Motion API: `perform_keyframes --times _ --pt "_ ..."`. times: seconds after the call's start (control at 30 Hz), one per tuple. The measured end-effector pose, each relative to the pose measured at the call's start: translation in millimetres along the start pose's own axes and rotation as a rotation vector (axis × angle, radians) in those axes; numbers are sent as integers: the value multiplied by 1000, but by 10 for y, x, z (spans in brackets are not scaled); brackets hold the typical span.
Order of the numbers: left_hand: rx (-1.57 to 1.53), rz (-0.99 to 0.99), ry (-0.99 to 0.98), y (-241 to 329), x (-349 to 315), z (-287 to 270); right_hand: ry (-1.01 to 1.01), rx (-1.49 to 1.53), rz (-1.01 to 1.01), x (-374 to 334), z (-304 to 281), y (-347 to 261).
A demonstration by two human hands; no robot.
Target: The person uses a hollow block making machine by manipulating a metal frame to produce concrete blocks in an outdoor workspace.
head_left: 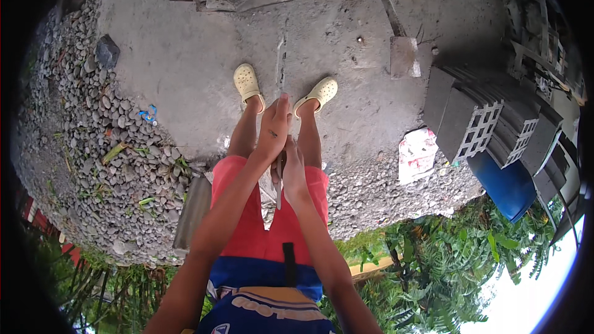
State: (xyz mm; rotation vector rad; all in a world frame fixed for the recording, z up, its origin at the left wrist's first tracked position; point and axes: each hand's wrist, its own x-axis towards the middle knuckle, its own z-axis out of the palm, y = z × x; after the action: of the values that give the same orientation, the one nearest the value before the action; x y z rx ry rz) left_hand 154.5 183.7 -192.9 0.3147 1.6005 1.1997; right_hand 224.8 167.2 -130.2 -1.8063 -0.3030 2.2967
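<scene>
In front of my body, both hands are close together over the gap between the pale yellow clogs (247, 80) on my feet. My left hand (272, 133) is farther forward, with its thumb side up and its fingers closed. Just behind and to the right, my right hand (294, 170) has its fingers wrapped round a thin, flat grey strip (278, 196). One end of this strip sticks out toward me below the fingers. Most of its length is hidden between the hands, so its exact kind cannot be made out. The left hand seems closed on its far part.
Cracked concrete floor (179, 55) lies under my feet, with loose stones (124, 167) to the left. A dark rock (107, 52) sits at its edge. To the right are a white and red sack (417, 154), stacked grey blocks (476, 127) and a blue container (504, 188).
</scene>
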Motion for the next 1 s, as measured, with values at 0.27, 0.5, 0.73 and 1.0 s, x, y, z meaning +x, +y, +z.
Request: perform_keyframes --times 0.27,0.5,0.73,1.0 --pt "-274 -30 -137 566 -304 143 50 -358 -647 -89 -100 53" --pt "-354 -42 15 810 421 125 160 -442 -590 203 367 -551" --pt "-267 1 62 723 575 21 81 -336 -433 172 433 -581" --pt "-13 17 80 776 358 137 141 -411 -583 367 255 -293"
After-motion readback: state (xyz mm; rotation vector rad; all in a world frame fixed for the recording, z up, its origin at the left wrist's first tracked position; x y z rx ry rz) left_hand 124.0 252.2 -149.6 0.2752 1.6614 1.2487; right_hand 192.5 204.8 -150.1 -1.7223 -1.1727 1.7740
